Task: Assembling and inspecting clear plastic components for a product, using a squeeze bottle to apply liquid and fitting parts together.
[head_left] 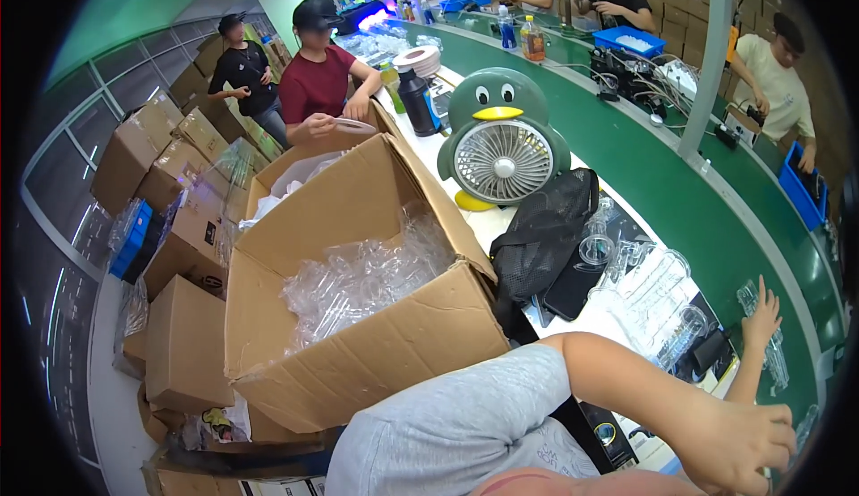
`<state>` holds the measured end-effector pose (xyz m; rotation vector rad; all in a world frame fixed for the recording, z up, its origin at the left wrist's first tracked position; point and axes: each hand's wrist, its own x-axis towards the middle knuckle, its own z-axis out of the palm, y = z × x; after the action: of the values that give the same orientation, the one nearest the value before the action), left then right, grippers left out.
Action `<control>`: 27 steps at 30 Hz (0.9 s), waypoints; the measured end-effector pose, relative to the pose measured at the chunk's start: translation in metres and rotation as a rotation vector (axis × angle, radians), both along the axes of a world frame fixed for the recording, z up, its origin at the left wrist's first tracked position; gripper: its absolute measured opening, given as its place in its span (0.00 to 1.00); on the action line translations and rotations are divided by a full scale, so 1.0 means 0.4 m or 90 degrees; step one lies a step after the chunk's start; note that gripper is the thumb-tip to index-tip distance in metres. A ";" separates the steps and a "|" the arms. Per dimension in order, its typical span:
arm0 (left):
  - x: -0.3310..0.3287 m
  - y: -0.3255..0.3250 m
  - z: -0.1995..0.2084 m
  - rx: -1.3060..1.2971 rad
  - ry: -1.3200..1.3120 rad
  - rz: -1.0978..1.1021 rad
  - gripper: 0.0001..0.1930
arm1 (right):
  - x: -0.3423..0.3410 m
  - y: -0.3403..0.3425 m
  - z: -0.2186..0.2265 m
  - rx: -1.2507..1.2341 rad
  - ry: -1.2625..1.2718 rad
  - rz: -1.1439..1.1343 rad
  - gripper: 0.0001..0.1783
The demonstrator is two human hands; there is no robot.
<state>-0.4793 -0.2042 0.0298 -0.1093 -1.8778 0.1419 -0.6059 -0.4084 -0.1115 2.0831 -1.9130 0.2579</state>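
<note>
- Clear, long, knobbly plastic piece [778,363]: see-through, glossy, toward four o'clock on the long green work surface [698,227].
- Right hand [761,320]: overlapping it, fingers apart.
- Left hand [738,447]: fingers curled; cannot tell whether clamped.

No text can be read with certainty. Small lettering marks the grey shirt [483,406]. Printed labels stand on the dark bottle [414,98] toward the desk's [486,227] far end and on the amber drink bottle [532,46]. A black box [601,429] by the desk's near edge bears a round printed emblem.
</note>
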 end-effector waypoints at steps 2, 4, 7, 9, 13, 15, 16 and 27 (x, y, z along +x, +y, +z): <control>-0.023 0.024 0.001 -0.036 -0.049 0.012 0.13 | 0.007 -0.009 -0.029 -0.044 0.007 0.006 0.40; -0.066 0.057 -0.013 -0.074 -0.083 0.016 0.13 | -0.005 -0.028 -0.057 -0.178 -0.262 0.205 0.38; -0.099 0.087 -0.079 -0.130 -0.139 -0.014 0.13 | 0.127 0.079 -0.026 -0.257 -0.348 0.266 0.32; -0.104 0.094 -0.113 -0.221 -0.204 -0.089 0.13 | 0.153 0.153 -0.005 -0.335 -0.398 0.307 0.25; 0.099 0.082 -0.092 -0.253 -0.520 0.024 0.08 | 0.116 0.195 -0.082 -0.431 -0.393 0.341 0.19; 0.266 0.082 -0.047 -0.252 -0.485 0.124 0.05 | 0.087 0.202 -0.132 -0.436 -0.447 0.324 0.19; 0.345 0.083 -0.027 -0.249 -0.451 0.217 0.03 | 0.078 0.205 -0.149 -0.440 -0.504 0.300 0.19; 1.176 0.441 0.045 0.869 -0.268 0.936 0.13 | 0.022 0.213 -0.175 -0.456 -0.508 0.207 0.15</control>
<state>-0.0087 -0.0279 0.0477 2.2754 -1.6776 -0.2154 -0.5971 -0.3232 -0.1817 1.8594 -1.4098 1.7653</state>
